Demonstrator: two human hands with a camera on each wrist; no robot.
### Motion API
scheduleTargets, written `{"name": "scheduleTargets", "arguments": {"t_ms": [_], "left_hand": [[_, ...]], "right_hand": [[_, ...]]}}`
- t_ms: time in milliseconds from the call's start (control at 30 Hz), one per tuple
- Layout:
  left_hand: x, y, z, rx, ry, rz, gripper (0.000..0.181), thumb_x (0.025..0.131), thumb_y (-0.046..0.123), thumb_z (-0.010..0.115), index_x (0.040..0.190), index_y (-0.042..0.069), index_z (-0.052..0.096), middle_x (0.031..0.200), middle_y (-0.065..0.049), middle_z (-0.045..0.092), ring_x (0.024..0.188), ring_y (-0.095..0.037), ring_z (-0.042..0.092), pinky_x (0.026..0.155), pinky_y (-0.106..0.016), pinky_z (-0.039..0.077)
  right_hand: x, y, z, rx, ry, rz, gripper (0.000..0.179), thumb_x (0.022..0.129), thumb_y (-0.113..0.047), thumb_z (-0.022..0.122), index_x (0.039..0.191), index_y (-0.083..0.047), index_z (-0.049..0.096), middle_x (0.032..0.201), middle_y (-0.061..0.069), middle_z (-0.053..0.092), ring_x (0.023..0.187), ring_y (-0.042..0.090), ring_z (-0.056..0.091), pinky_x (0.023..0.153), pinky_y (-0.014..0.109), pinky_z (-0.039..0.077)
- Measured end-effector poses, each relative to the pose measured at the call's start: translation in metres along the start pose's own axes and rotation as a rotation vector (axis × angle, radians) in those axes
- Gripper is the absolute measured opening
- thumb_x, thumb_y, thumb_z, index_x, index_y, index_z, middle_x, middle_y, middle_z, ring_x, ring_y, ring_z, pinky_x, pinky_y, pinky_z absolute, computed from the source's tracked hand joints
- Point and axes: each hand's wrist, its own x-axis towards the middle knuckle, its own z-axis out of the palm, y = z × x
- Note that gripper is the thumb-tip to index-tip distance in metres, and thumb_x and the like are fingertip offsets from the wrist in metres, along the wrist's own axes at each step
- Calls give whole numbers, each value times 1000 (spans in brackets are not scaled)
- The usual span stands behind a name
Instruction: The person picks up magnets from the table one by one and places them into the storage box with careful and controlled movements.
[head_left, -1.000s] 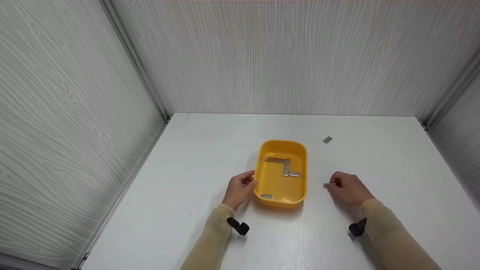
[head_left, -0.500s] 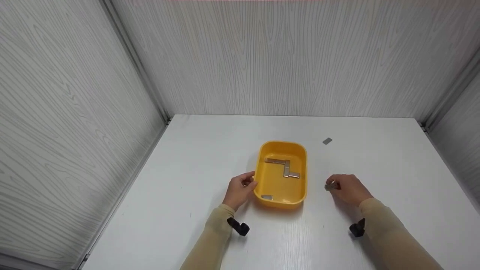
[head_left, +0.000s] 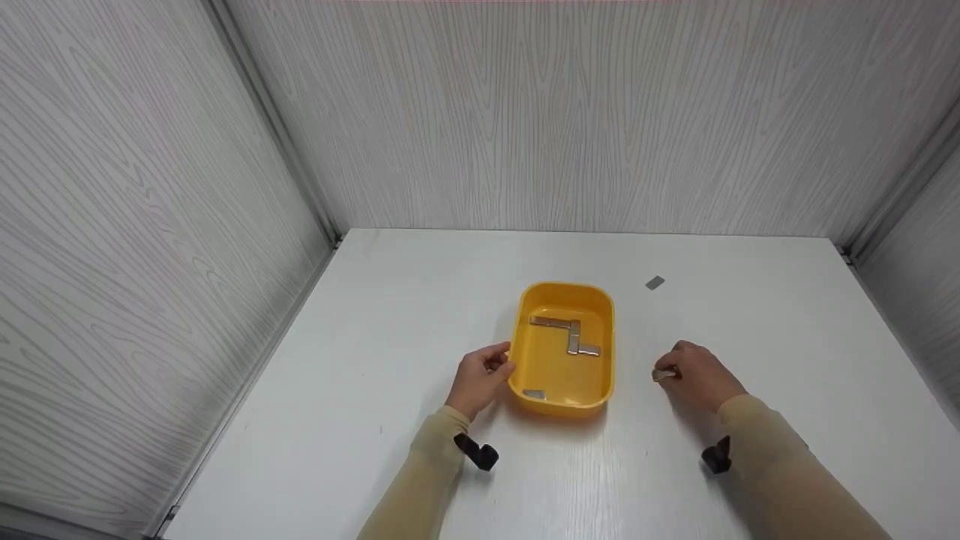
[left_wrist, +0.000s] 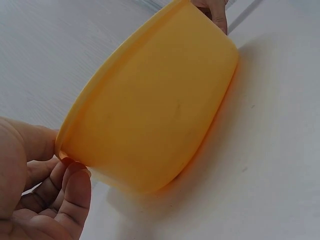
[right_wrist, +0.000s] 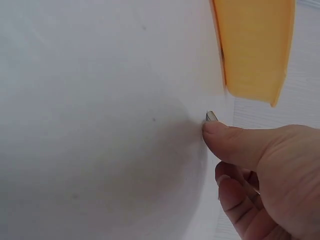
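A deep yellow plastic tub (head_left: 551, 369) with rounded corners stands on the white table. My left hand (head_left: 478, 381) pinches its left rim between thumb and fingers, seen closely at the tub wall (left_wrist: 150, 110) in the left wrist view. Inside, several small flat metallic blocks (head_left: 574, 336) form a zigzag line, and a single metallic block (head_left: 534, 394) lies apart in the near left corner. To the right of the tub, my right hand (head_left: 697, 376) holds another small metallic block (head_left: 662, 374) between thumb and fingers, low over the table. Mostly the thumb hides this block (right_wrist: 211, 116) in the right wrist view.
A grey flat rectangular piece (head_left: 655, 282) lies on the table behind the right hand, right of the tub's far end. Pale wood-grain panels (head_left: 562, 112) enclose the table (head_left: 390, 300) at the back and both sides.
The small block in my right hand has been turned between the fingers: edge-on, then showing its face, now tilted again. My left hand and the tub have stayed put.
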Motion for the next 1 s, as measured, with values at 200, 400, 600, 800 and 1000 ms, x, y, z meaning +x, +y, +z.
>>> {"name": "scheduleTargets", "arguments": {"t_ms": [200,400,600,800,1000], "left_hand": [[1,1,4,-4,2,12,39,92,10,63,129,2,59,100,-4,61,89,-16,54,75,-24,49],[-1,3,8,-3,2,2,38,92,13,65,129,5,60,100,-3,61,90,-16,54,76,-24,49],[-3,4,12,-10,4,8,38,92,14,65,128,6,61,100,-2,61,90,-15,55,76,-23,50],[-5,2,13,-21,-7,58,37,92,11,64,127,1,61,99,-5,60,88,-16,54,72,-21,48],[-8,3,13,-17,3,33,37,92,12,64,127,4,62,99,-2,61,89,-15,55,73,-22,48]], "right_hand": [[3,-1,-10,-68,-92,30,15,81,-5,74,91,-15,76,83,-4,59,79,16,55,81,41,51],[4,-4,-18,-100,-175,66,12,83,-7,73,93,-14,76,85,-3,62,82,19,56,84,44,50],[4,-2,-22,-78,-209,120,13,84,-10,72,97,-13,76,88,-2,63,86,21,57,87,47,49],[0,3,-22,8,-135,102,17,82,-11,72,98,-9,76,82,-2,62,76,18,56,77,40,52],[-5,4,-26,41,-28,66,17,81,-12,73,98,-11,76,79,-5,61,74,16,54,73,36,51]]}}
